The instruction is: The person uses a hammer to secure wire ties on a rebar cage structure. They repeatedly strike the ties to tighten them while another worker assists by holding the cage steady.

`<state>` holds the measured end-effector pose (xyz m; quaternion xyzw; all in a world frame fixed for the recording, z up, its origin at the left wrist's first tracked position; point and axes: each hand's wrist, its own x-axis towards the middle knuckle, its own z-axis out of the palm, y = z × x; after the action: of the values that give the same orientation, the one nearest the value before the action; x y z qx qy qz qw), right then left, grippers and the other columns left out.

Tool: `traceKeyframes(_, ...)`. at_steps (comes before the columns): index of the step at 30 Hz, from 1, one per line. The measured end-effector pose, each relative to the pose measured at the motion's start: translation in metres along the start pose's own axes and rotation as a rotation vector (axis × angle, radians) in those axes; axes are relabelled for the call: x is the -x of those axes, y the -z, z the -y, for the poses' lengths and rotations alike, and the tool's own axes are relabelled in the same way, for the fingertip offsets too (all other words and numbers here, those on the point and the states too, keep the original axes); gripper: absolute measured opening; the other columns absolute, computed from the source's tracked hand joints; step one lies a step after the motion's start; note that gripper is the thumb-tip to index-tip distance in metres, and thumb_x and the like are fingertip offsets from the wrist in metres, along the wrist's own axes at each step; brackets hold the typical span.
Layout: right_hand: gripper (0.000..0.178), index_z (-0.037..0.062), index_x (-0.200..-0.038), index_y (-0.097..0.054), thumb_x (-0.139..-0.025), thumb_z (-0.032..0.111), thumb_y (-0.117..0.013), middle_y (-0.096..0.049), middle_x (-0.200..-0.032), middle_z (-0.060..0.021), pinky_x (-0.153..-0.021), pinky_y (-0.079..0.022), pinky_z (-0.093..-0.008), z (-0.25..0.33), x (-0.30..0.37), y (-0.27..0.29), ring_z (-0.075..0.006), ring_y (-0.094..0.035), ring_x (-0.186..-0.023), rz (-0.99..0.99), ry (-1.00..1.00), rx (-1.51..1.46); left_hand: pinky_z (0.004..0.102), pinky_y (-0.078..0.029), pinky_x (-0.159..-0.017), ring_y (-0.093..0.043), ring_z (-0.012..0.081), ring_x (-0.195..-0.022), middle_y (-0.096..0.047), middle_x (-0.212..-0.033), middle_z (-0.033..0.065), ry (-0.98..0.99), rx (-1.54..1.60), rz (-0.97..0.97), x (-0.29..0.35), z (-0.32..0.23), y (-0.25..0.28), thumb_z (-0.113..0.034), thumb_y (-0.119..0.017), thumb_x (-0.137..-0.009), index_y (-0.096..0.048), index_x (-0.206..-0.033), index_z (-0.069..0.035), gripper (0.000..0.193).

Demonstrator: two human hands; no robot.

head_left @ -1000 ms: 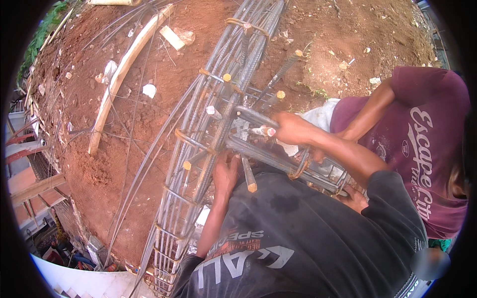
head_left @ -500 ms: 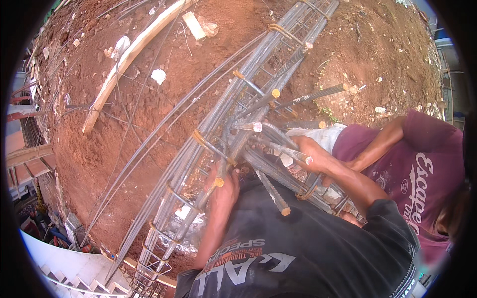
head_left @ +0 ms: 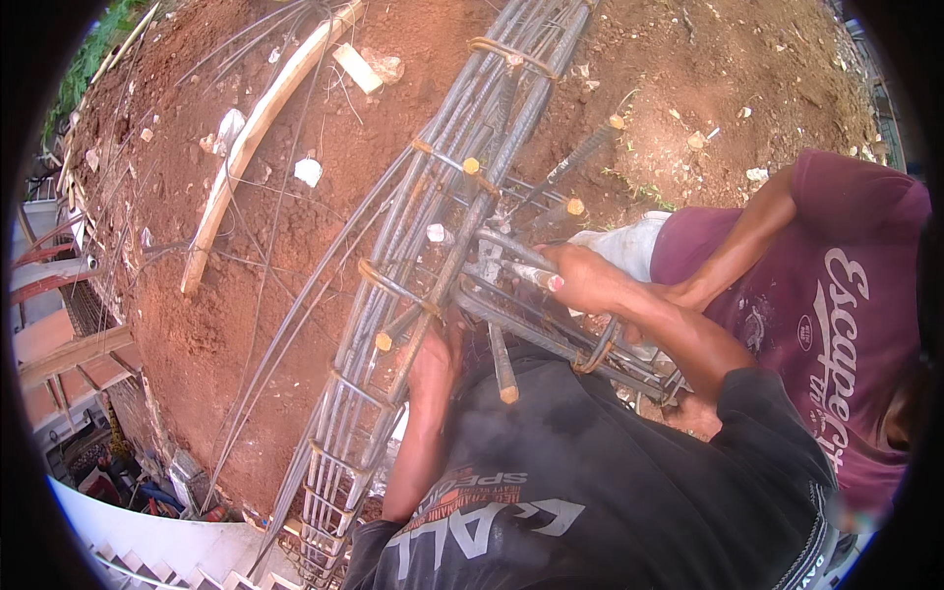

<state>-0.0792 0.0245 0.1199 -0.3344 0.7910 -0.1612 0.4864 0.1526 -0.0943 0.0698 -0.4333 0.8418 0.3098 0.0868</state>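
A long cage of rebar (head_left: pixel 428 192), tied with bent stirrups, runs from the top middle to the lower left. Rods with rusty or whitish cut ends jut from a joint in its middle. My right hand (head_left: pixel 580 277) is closed round a rod at this joint, whose end (head_left: pixel 549 281) pokes out past it. My left hand (head_left: pixel 433 356) reaches up to the cage's near side, beside a short stub end (head_left: pixel 383 340). Its fingers curl at a bar and are partly hidden. A shorter cage arm (head_left: pixel 590 359) branches toward the lower right, under my right forearm.
A co-worker in a maroon shirt (head_left: pixel 787 265) is close on the right, one arm passing behind my forearm. Loose thin rods and wire (head_left: pixel 295 305) lie along the cage. A curved timber (head_left: pixel 236 167), a wood block (head_left: pixel 357 68) and stones lie on red soil (head_left: pixel 187 344).
The cage joint and jutting rod ends have shifted left in view and slightly up. Both my hands have moved a little left and up with it. The co-worker's shirt sits higher in view.
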Motion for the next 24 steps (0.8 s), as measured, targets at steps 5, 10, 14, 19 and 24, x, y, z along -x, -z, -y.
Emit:
traceKeyframes(5,0.05,-0.0078,-0.112,-0.062,-0.092,0.038,-0.055,-0.068,-0.091,-0.0259,-0.082,-0.051,-0.0476,-0.003,-0.005,0.006,-0.0402,-0.067,-0.088,-0.003,0.016,0.067,0.0514,-0.048,-0.089,-0.059,0.0479,-0.108,-0.059,-0.115,0.0339,-0.06,-0.127,-0.05,0.001,0.006,-0.006,-0.036,-0.068,-0.086,-0.048,-0.126,0.008,0.062)
traceKeyframes(10,0.047,-0.0038,-0.116,-0.062,-0.094,0.038,-0.056,-0.069,-0.088,-0.0178,-0.077,-0.053,-0.0436,-0.009,-0.002,0.012,-0.0253,-0.068,-0.079,-0.066,-0.083,-0.041,0.0494,-0.039,-0.106,-0.046,0.0455,-0.128,-0.047,-0.136,0.0346,-0.365,-0.162,-0.251,0.026,0.002,0.002,-0.036,-0.07,-0.086,-0.028,-0.146,0.008,0.086)
traceKeyframes(14,0.049,-0.0022,-0.125,-0.055,-0.093,0.034,-0.059,-0.07,-0.093,-0.0144,-0.079,-0.054,-0.0414,-0.011,0.0,0.013,-0.0232,-0.069,-0.08,-0.154,-0.018,-0.009,0.0447,-0.028,-0.116,-0.035,0.0425,-0.14,-0.039,-0.147,0.0317,-0.564,0.227,0.417,0.103,0.024,0.065,-0.04,-0.071,-0.085,-0.027,-0.148,0.008,0.09)
traceKeyframes(19,0.045,0.0005,-0.125,-0.056,-0.09,0.027,-0.063,-0.068,-0.102,-0.0164,-0.077,-0.055,-0.0388,0.006,0.042,-0.006,-0.0244,-0.07,-0.086,-0.671,0.104,0.47,0.0435,-0.031,-0.114,-0.039,0.0369,-0.14,-0.043,-0.147,0.0247,-0.699,0.707,0.563,0.169,0.103,0.171,-0.042,-0.068,-0.088,-0.04,-0.145,0.002,0.077)
traceKeyframes(24,0.043,0.002,-0.127,-0.053,-0.09,0.021,-0.062,-0.064,-0.114,-0.0182,-0.091,-0.049,-0.0403,0.0,0.155,-0.102,-0.0339,-0.062,-0.108,-1.33,0.152,0.176,0.045,-0.035,-0.111,-0.044,0.0357,-0.135,-0.047,-0.144,0.0237,-0.377,0.433,0.007,0.171,0.147,0.168,-0.044,-0.068,-0.088,-0.042,-0.144,0.001,0.076)
